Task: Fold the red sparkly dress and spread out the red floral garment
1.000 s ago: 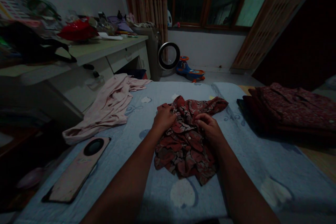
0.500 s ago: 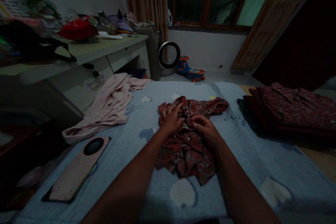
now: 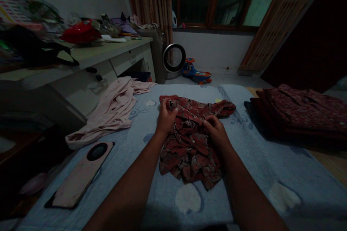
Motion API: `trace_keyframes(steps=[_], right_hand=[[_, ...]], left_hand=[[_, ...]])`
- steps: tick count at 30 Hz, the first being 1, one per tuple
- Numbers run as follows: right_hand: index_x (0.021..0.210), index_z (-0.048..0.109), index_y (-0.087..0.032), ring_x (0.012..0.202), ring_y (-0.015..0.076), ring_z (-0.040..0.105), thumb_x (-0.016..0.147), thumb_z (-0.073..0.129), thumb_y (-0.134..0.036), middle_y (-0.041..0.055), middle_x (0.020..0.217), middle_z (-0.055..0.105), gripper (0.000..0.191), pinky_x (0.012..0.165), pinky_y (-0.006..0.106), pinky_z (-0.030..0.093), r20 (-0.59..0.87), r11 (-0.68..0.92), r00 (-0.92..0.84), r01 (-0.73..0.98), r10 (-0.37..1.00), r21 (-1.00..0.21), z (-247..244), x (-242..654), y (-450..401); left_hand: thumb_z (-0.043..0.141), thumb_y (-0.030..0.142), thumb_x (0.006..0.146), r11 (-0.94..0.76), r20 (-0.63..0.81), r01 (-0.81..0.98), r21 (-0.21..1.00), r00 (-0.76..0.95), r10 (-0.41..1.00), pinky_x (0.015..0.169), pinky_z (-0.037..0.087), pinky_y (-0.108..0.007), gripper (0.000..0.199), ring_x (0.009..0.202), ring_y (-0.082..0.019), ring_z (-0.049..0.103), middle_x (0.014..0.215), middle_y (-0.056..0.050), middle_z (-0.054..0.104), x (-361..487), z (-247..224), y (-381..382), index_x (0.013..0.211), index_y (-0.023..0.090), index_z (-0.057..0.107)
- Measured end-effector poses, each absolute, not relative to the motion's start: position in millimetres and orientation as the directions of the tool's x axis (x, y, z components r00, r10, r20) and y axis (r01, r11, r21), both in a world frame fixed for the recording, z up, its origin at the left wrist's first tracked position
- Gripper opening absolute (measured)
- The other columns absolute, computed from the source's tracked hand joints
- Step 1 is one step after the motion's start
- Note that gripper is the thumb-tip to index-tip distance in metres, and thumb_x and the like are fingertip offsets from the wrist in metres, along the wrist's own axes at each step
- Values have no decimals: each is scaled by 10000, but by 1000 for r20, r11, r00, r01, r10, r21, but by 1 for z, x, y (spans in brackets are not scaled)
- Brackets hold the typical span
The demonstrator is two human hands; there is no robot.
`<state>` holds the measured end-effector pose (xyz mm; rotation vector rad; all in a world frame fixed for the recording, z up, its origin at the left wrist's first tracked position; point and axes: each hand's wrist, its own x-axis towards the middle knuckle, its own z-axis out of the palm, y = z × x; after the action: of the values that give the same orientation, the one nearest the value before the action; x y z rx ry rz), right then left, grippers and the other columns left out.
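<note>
On the blue bedcover point(image 3: 271, 162), the patterned garment point(image 3: 193, 148) runs near to far between our hands, our left hand point(image 3: 165, 119) farther, its grip unclear, our right hand point(image 3: 219, 134) nearer, pinching cloth

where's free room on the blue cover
The blue cover is bare between floral shirt and folded clothes; more narrowly, between shirt and pink cloth. Crowded: left side, cloth and pale board; middle, left hand and right hand on shirt.

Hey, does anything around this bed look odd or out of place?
Nothing looks spilled or damaged. The pink garment lies rumpled at the bed's left edge, and the round appliance door beyond stands open, which may be deliberate.
</note>
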<state>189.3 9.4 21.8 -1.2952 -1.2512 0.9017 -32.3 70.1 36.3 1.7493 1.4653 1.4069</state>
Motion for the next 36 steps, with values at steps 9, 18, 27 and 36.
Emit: trace_keyframes(steps=[9, 18, 27, 36], right_hand=[[753, 573, -218, 743, 190, 540, 784, 665, -497, 12, 762, 602, 295, 677, 297, 419, 277, 211, 48, 528, 960, -823, 20, 191, 11], [997, 556, -225, 834, 220, 591, 723, 684, -314, 29, 897, 649, 316, 758, 346, 440, 289, 183, 52, 664, 956, -725, 5, 185, 15], [719, 609, -222, 763, 203, 579, 776, 607, -363, 26, 778, 636, 152, 704, 321, 434, 262, 223, -27, 610, 965, -761, 21, 187, 9], [826, 575, -226, 651, 187, 564, 783, 635, -492, -5, 707, 601, 276, 596, 298, 442, 134, 86, 206, 225, 969, -971, 25, 194, 12]], left_hand=[[701, 470, 739, -435, 230, 456, 776, 437, 869, 812, 492, -337, 291, 834, -207, 606, 850, -36, 636, -43, 58, 59, 792, 187, 655], [477, 348, 870, -336, 213, 324, 884, 361, 908, 759, 495, -300, 227, 775, -180, 608, 832, -19, 661, -43, 53, 65, 922, 192, 634], [486, 407, 867, -296, 305, 246, 923, 1, 952, 751, 490, -257, 246, 810, -167, 606, 857, -11, 664, -52, 48, 75, 899, 202, 618], [550, 399, 836, -268, 380, 453, 850, -177, 908, 769, 488, -270, 254, 816, -185, 651, 863, -24, 723, -68, 42, 80, 865, 192, 693]])
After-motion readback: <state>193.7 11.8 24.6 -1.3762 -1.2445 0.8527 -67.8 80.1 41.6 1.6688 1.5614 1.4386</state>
